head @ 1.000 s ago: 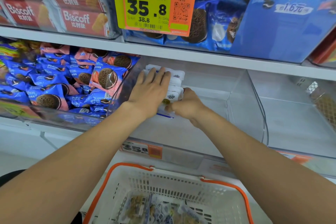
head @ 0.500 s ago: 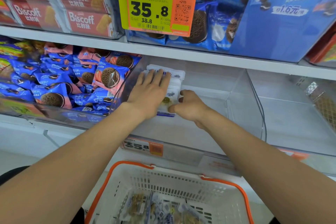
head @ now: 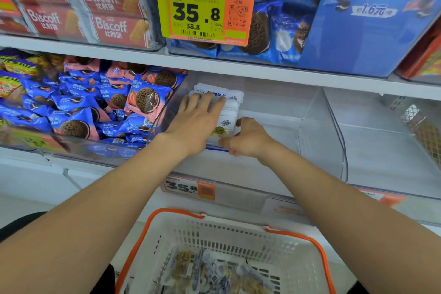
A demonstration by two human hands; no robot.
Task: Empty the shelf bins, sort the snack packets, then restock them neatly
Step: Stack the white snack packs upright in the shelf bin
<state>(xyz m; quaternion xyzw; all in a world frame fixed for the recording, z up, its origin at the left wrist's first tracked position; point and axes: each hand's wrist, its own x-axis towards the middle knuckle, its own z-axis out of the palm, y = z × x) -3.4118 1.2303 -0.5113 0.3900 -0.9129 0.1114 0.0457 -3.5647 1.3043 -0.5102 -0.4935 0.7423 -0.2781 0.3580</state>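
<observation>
The left hand (head: 195,124) lies flat, fingers straight, on a row of white snack packets (head: 230,104) against the left wall of a clear shelf bin (head: 312,114); the right hand (head: 249,138) pinches the frontmost one. Below, an orange-rimmed basket (head: 238,231) holds more packets

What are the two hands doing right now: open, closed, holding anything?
Left hand: open, fingers straight, pressing flat on the white packets.
Right hand: fingers curled, gripping the near end of the same packets.
</observation>
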